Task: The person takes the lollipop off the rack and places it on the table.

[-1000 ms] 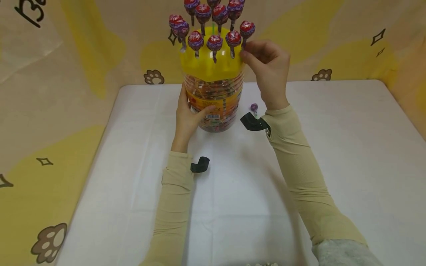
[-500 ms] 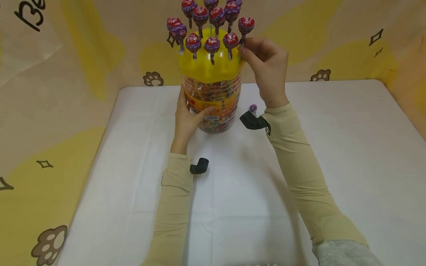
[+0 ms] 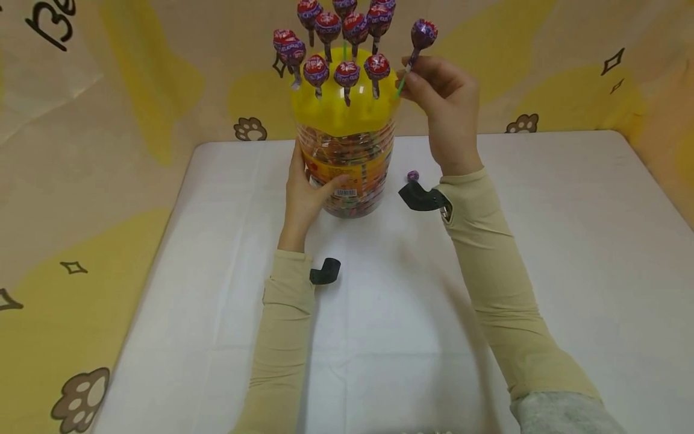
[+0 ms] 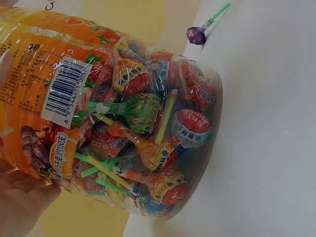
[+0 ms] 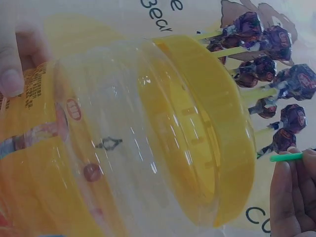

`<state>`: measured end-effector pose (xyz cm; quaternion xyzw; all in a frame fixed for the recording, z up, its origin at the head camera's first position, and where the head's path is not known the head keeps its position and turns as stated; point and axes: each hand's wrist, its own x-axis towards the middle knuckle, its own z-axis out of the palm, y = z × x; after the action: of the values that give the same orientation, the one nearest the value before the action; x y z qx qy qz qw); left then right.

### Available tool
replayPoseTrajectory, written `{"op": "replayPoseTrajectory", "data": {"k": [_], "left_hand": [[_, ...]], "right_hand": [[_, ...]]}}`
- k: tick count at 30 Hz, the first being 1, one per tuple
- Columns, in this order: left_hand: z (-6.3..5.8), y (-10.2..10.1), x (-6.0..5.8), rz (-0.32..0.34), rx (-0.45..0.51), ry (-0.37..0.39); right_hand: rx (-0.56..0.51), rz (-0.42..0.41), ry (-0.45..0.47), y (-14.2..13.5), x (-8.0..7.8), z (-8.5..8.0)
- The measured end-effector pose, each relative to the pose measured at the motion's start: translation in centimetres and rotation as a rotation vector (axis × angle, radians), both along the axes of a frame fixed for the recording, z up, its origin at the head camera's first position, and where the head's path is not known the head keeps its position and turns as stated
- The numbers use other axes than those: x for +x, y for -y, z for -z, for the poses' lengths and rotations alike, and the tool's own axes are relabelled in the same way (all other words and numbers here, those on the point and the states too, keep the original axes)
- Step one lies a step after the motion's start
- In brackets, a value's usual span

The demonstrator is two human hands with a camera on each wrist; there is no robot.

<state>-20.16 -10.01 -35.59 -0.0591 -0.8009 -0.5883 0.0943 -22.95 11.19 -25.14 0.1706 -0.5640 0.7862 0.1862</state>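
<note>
A clear plastic jar [image 3: 347, 144] with a yellow lid [image 3: 331, 111] stands upright, wrapped lollipops packed inside. My left hand [image 3: 305, 196] grips its left side, thumb across the front near the barcode [image 4: 65, 91]. With thumb and fingertips, my right hand [image 3: 452, 108] pinches a purple-and-red lollipop [image 3: 424, 34] by its stick, beside the lid's right edge. The candy points up and leans right; the green stick [image 5: 286, 157] ends short of the lid in the right wrist view. Several similar lollipops [image 3: 347, 73] stand upright around the lid, sticks down.
A single purple lollipop [image 4: 196, 35] lies on the white table [image 3: 379, 313], right of the jar's base; its stick is hidden behind the right wrist's black mount [image 3: 420, 198] in the head view. A yellow and beige printed backdrop [image 3: 520, 66] rises behind the table.
My right hand has moved right, drawing the lollipop away from the lid's right edge, and the candy now tilts outward. My left hand keeps its grip on the jar.
</note>
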Motion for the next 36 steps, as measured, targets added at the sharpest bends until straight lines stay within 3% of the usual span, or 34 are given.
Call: {"op": "replayPoseTrajectory", "data": {"k": [16,28,36], "left_hand": [[0.2,0.0,-0.2,0.006,0.002,-0.023],[0.2,0.0,-0.1,0.014,-0.001,-0.025],[0.2,0.1,-0.1,0.009,0.003,-0.017]], "right_hand": [[-0.058,-0.005,0.092,-4.1,0.8,3.5],[0.033,0.027,0.244,-6.4,1.3,7.4],[0.088,-0.001,0.398,-7.4,0.5,10.8]]}}
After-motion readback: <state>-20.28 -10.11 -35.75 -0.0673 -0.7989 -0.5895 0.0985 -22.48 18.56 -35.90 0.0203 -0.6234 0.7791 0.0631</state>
